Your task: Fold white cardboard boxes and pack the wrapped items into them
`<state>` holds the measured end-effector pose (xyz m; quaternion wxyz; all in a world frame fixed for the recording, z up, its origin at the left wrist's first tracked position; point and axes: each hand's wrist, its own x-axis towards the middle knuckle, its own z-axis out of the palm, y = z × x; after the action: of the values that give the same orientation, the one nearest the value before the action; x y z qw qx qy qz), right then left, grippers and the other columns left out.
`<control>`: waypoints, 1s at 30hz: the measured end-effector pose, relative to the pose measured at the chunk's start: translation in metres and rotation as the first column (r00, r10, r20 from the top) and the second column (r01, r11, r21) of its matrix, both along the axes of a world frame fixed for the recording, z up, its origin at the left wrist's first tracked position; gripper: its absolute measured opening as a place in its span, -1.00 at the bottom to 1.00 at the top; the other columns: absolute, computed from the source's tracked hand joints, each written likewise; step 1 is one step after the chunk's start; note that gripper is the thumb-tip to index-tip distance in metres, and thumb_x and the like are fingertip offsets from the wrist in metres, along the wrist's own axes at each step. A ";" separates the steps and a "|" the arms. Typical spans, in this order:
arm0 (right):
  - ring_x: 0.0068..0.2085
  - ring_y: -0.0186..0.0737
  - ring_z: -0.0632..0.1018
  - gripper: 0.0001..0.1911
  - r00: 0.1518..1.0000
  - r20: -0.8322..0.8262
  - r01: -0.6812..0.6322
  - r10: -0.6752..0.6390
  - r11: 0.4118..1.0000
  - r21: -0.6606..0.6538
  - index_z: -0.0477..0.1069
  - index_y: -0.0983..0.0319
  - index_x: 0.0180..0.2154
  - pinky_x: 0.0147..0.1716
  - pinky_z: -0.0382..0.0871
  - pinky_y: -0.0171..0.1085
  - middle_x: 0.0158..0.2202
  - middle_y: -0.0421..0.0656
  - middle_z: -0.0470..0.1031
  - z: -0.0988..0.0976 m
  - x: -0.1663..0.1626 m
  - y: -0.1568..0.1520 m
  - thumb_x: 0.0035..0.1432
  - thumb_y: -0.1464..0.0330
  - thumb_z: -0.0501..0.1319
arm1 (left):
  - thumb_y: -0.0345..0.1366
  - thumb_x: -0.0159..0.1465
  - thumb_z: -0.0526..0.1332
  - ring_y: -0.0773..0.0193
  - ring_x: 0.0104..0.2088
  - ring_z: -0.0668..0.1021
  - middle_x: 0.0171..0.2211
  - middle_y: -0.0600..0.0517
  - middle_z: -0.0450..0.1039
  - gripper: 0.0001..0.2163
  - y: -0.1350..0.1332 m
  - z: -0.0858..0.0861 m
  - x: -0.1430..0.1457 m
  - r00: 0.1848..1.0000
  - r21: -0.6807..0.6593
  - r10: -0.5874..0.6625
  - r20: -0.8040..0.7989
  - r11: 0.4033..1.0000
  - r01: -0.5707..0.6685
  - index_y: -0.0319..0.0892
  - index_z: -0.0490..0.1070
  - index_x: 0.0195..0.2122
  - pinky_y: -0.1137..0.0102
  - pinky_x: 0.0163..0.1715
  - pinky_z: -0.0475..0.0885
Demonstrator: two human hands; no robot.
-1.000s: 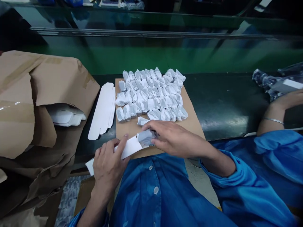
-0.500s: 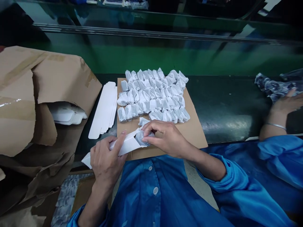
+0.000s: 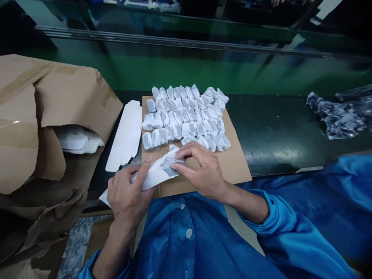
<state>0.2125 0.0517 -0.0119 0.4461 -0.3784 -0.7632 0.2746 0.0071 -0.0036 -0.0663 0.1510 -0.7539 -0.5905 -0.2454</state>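
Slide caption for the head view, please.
Left hand grips a slim white box while right hand touches pale wrapping at its open end.

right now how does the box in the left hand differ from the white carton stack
The box is held in the left hand; the stack lies on the dark bench. The box is opened out, with a wrapped piece at its mouth; the stack lies flat. The box is single; the stack has several layers. Both are white.

a dark green table [image 3: 276, 135] catches a soft glare; behind it runs a green panel [image 3: 261, 79] under a dark rail [image 3: 186, 42]. pale floor [image 3: 243, 228] shows below.
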 end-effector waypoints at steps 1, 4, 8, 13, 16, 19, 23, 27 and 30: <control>-0.24 -0.24 0.55 -0.97 0.999 0.031 -0.030 0.029 0.998 0.048 0.43 0.28 -0.29 -0.27 0.50 -0.26 -0.32 -0.12 0.53 -0.003 -0.002 -0.002 0.23 0.46 0.26 | -0.26 0.21 0.29 0.14 -0.30 0.45 -0.25 -0.04 0.46 -0.54 0.001 0.000 0.000 0.999 -0.001 -0.026 -0.027 1.000 0.026 -0.06 0.36 0.16 0.29 -0.31 0.18; -0.13 -0.20 0.58 -0.87 0.981 0.145 -0.146 0.132 0.985 0.091 0.44 0.29 -0.15 -0.13 0.52 -0.20 -0.22 -0.07 0.58 -0.007 -0.005 -0.009 0.30 0.51 0.15 | -0.30 0.21 0.27 0.15 -0.31 0.45 -0.26 -0.03 0.46 -0.53 0.001 0.000 0.001 0.996 -0.044 -0.076 -0.042 0.996 0.074 -0.05 0.35 0.17 0.30 -0.32 0.18; 0.00 -0.21 0.57 -0.70 1.000 0.021 0.020 -0.020 1.000 -0.006 0.38 0.26 0.05 0.02 0.50 -0.19 -0.06 -0.07 0.58 0.002 0.000 -0.022 0.28 0.47 0.20 | -0.22 0.20 0.30 0.16 -0.28 0.46 -0.23 -0.05 0.44 -0.47 0.001 0.001 0.005 0.999 -0.046 0.031 0.038 0.999 -0.029 -0.06 0.30 0.22 0.31 -0.32 0.20; 0.09 -0.21 0.54 -0.44 0.971 -0.023 -0.234 0.238 0.926 -0.296 0.16 0.28 0.27 0.06 0.50 -0.20 0.08 -0.05 0.51 0.014 0.004 -0.029 0.28 0.44 0.19 | -0.22 0.20 0.30 0.15 -0.27 0.47 -0.23 -0.05 0.43 -0.44 0.002 0.000 0.008 0.998 0.005 0.024 0.057 1.000 -0.024 -0.06 0.27 0.24 0.30 -0.33 0.19; 0.15 -0.17 0.49 -0.46 0.995 -0.011 -0.102 0.102 0.977 -0.187 0.24 0.17 0.24 0.15 0.42 -0.12 0.13 -0.09 0.47 0.011 0.004 -0.032 0.25 0.42 0.24 | -0.22 0.19 0.31 0.15 -0.31 0.44 -0.26 -0.04 0.43 -0.44 0.004 0.004 0.017 0.997 -0.018 0.060 0.039 0.998 -0.059 -0.08 0.29 0.23 0.30 -0.35 0.17; 0.16 -0.08 0.46 -0.40 0.969 -0.126 0.193 -0.213 0.969 -0.151 0.27 0.09 0.22 0.17 0.38 -0.03 0.14 -0.09 0.43 0.001 0.005 -0.034 0.17 0.38 0.33 | -0.20 0.20 0.31 0.15 -0.32 0.43 -0.27 -0.05 0.43 -0.48 0.007 0.014 0.039 0.997 0.000 0.063 0.054 0.998 -0.063 -0.10 0.33 0.20 0.28 -0.36 0.17; 0.15 -0.08 0.45 -0.23 0.876 -0.266 0.300 -0.401 0.887 -0.351 0.18 0.03 0.28 0.09 0.43 -0.08 0.21 -0.10 0.35 -0.011 0.024 -0.027 0.08 0.33 0.40 | -0.07 0.27 0.25 0.18 -0.31 0.43 -0.26 -0.03 0.44 -0.53 0.022 0.026 0.082 0.990 0.065 -0.063 0.123 0.996 0.055 -0.06 0.37 0.18 0.26 -0.33 0.20; 0.20 -0.07 0.43 -0.19 0.685 -0.494 0.355 -0.535 0.838 -0.415 0.20 0.04 0.26 0.12 0.41 -0.09 0.24 -0.12 0.32 -0.012 0.049 -0.012 0.01 0.35 0.45 | -0.17 0.28 0.25 0.23 -0.29 0.46 -0.24 0.01 0.45 -0.54 0.047 0.034 0.120 0.976 0.082 -0.099 0.193 0.993 0.085 -0.03 0.32 0.21 0.28 -0.32 0.23; 0.08 -0.02 0.52 -0.24 0.651 -0.578 0.207 -0.493 0.847 -0.489 0.26 0.10 0.23 0.02 0.48 -0.02 0.07 -0.09 0.48 -0.010 0.052 -0.006 0.02 0.21 0.43 | -0.18 0.31 0.22 0.23 -0.28 0.48 -0.24 0.02 0.47 -0.55 0.061 0.042 0.143 0.973 0.097 -0.088 0.215 0.993 0.069 -0.05 0.29 0.23 0.29 -0.34 0.25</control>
<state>0.2648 0.0455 -0.0216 0.6581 -0.4715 -0.3853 0.4429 0.1506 0.0575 -0.0248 0.1085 -0.7376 -0.5618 -0.3587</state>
